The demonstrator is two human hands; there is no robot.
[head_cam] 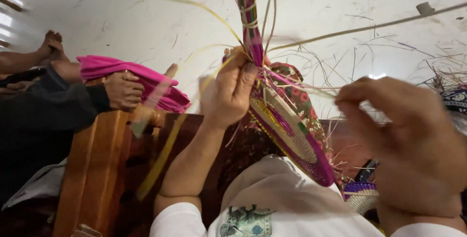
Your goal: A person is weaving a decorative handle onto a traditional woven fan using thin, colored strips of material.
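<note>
Most of the woven fan [292, 135] looked finished: purple rim closed, panel tight, resting against my lap. My left hand [228, 96] gripped the bound handle [250, 18] where loose straw strands [311, 67] remained untrimmed. My right hand [413, 144] was blurred, fingers curled, grasp uncertain. Beyond: wooden chair frame [97, 169], another person's hand [124, 90] on pink cloth [146, 79], straw-littered white marble floor [146, 13].

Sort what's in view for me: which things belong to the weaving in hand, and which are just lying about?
In hand:
- woven fan, gripped at its handle by the left hand
- right hand, raised beside it, blurred
- loose straw strand

Lying about:
- pink cloth
- wooden furniture
- small purple basket
- straw scraps on the floor
</note>
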